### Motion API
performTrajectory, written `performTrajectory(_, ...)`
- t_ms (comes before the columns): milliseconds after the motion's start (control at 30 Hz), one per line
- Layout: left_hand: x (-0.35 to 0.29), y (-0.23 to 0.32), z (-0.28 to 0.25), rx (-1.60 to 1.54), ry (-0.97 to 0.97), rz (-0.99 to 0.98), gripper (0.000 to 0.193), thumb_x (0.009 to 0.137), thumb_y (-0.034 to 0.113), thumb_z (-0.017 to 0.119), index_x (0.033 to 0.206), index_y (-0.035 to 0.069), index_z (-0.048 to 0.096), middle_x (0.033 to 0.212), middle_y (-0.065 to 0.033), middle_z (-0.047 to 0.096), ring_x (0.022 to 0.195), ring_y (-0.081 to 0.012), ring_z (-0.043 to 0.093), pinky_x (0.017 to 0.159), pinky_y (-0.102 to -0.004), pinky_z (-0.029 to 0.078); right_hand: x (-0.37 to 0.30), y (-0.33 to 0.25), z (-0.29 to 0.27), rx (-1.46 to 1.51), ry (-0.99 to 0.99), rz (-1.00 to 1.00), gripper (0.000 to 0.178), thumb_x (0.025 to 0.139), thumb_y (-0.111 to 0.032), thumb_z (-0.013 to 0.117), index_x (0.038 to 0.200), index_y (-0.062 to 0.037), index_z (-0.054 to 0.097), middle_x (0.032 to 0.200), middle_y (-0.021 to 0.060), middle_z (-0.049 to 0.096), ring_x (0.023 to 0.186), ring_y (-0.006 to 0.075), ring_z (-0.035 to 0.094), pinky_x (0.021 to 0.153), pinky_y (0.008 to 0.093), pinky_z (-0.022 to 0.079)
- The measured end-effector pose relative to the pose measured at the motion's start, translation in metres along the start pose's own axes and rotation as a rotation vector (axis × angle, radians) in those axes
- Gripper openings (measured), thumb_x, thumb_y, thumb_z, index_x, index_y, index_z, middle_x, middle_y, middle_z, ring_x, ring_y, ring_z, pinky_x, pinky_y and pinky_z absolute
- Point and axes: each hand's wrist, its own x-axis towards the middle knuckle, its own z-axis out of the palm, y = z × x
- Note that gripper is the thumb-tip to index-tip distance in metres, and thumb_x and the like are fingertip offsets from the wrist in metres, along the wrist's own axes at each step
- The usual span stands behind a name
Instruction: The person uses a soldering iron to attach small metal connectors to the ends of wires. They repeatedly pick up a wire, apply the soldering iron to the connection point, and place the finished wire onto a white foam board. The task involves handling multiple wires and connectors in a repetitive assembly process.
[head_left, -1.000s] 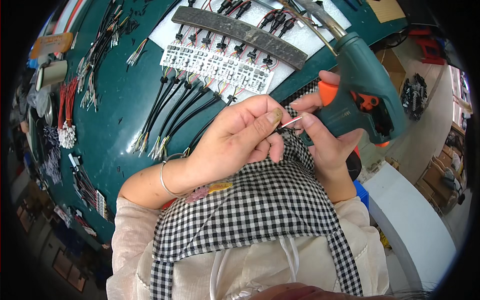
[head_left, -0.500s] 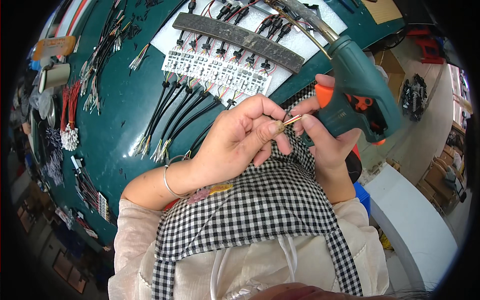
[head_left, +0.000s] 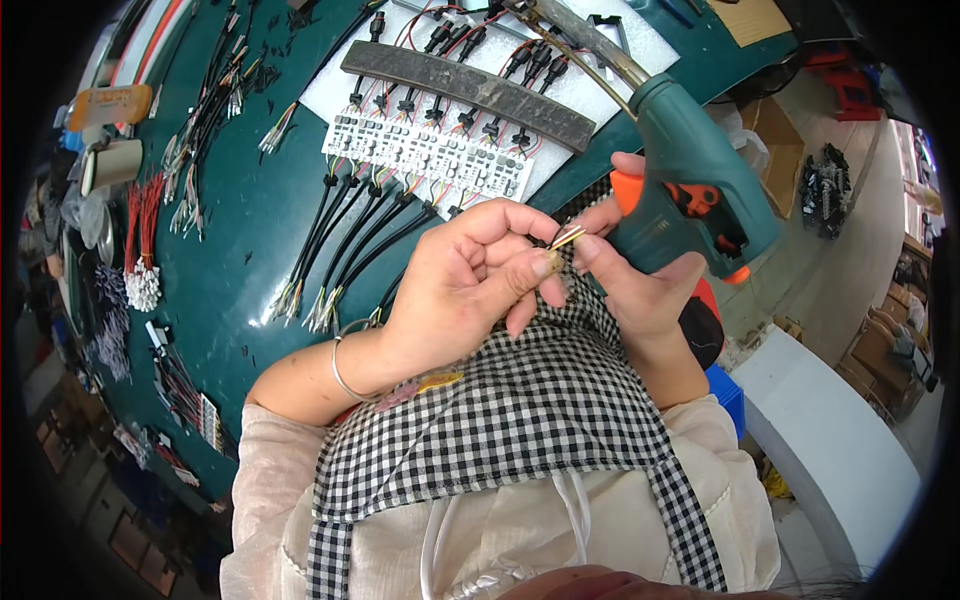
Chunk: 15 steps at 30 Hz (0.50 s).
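Observation:
My left hand (head_left: 470, 275) pinches the end of a thin multi-core cable, and its coloured wires (head_left: 568, 238) stick out past the thumb and finger. My right hand (head_left: 640, 275) has its fingers round the front of a teal soldering gun (head_left: 690, 190) with an orange trigger, while its thumb and a fingertip come close to the wire ends. The gun's metal barrel points up and away to the left. Beyond my hands, a white circuit board panel (head_left: 425, 155) has several black cables (head_left: 360, 225) joined along its near edge. Part of the gun's grip is hidden by my hand.
A dark curved bar (head_left: 465, 90) lies across the leads behind the panel, on a white foam sheet (head_left: 650, 45). On the green table's left stand bundled red wires with white plugs (head_left: 143, 240) and loose black cables (head_left: 205, 115). A cardboard box (head_left: 775, 145) sits at right.
Both hands, the wires and the soldering gun have shifted slightly left, and the wire ends point a little more upward. My grips look the same.

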Motion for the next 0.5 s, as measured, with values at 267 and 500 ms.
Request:
performTrajectory(267, 0.000, 0.001, -0.001, -0.137, 0.022, -0.042, 0.020, 0.093, 0.015, 0.052, 0.105, 0.000, 0.053, 0.071, -0.0104, 0.062, 0.045, -0.0073, 0.047, 0.042, -0.0167, 0.035, -0.014, -0.002, 0.001, -0.190, -0.035, -0.062, 0.059, 0.075, 0.004, 0.064, 0.127, 0.0077, 0.036, 0.092, 0.0089, 0.060, 0.076, 0.0119, 0.059, 0.071, 0.0248, 0.047)
performTrajectory(500, 0.000, 0.006, -0.011, -0.165, -0.044, -0.121, 0.013, 0.092, 0.011, 0.051, 0.094, 0.001, 0.059, 0.060, -0.0038, 0.055, 0.043, -0.0044, 0.039, 0.039, -0.0173, 0.027, -0.027, 0.003, 0.005, -0.174, -0.024, 0.068, 0.043, 0.075, 0.001, 0.064, 0.114, 0.0030, 0.049, 0.079, 0.0030, 0.060, 0.077, 0.0118, 0.057, 0.085, 0.0306, 0.043)
